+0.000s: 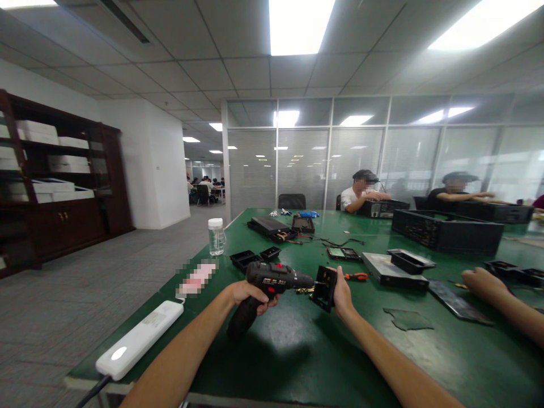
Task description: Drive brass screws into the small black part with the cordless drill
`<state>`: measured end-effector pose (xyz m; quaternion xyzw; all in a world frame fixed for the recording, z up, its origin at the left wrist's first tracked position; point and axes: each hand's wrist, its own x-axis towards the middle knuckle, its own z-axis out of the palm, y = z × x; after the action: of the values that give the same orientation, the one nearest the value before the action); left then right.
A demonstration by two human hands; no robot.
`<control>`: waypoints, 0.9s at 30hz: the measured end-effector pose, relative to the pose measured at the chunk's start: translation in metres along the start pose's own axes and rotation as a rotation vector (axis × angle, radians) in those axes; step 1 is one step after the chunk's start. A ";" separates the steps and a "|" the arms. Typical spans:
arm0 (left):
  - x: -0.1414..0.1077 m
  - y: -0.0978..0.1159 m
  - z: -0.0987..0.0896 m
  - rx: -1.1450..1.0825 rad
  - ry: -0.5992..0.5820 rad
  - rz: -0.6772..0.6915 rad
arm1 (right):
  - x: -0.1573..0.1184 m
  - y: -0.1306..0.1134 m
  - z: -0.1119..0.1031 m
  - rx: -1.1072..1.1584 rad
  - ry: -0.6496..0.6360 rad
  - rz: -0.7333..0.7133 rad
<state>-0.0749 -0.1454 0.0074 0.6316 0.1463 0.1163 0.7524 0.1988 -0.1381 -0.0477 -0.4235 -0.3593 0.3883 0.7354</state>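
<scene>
A black cordless drill (270, 279) with red details is gripped by my left hand (253, 297), its bit pointing right. The bit's tip reaches a small black plastic housing (324, 288), which stands tilted on edge above the table. My right hand (342, 292) holds that housing by its right side, fingers partly hidden behind it. Beneath the drill's chuck lies a small pile of brass-coloured screws (304, 290). Just beyond my right hand rests an orange and black screwdriver (356, 276). Whether the bit sits in a screw is too small to tell.
On the green table (280, 362) are a white power strip (140, 338), a clear bottle (216, 237), black trays (244, 259), a silver drive unit (395, 272) and a black computer case (446, 231). A co-worker's hand (484, 283) rests at right; two people sit across.
</scene>
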 end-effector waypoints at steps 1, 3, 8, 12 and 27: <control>0.000 0.000 0.000 0.002 0.000 0.002 | 0.000 0.000 0.000 -0.003 -0.002 -0.002; 0.000 0.000 0.000 0.003 -0.001 0.006 | 0.000 0.000 0.000 -0.005 -0.010 0.002; 0.000 -0.001 -0.002 -0.001 -0.006 0.006 | -0.001 0.000 0.000 0.000 -0.011 0.004; 0.001 -0.001 -0.003 -0.001 -0.015 0.005 | -0.001 -0.001 0.000 0.003 -0.011 0.004; 0.000 0.000 0.000 -0.006 -0.008 0.011 | 0.000 0.001 -0.001 0.000 -0.021 0.006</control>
<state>-0.0751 -0.1453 0.0072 0.6306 0.1396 0.1182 0.7543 0.1993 -0.1380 -0.0489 -0.4207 -0.3655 0.3950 0.7304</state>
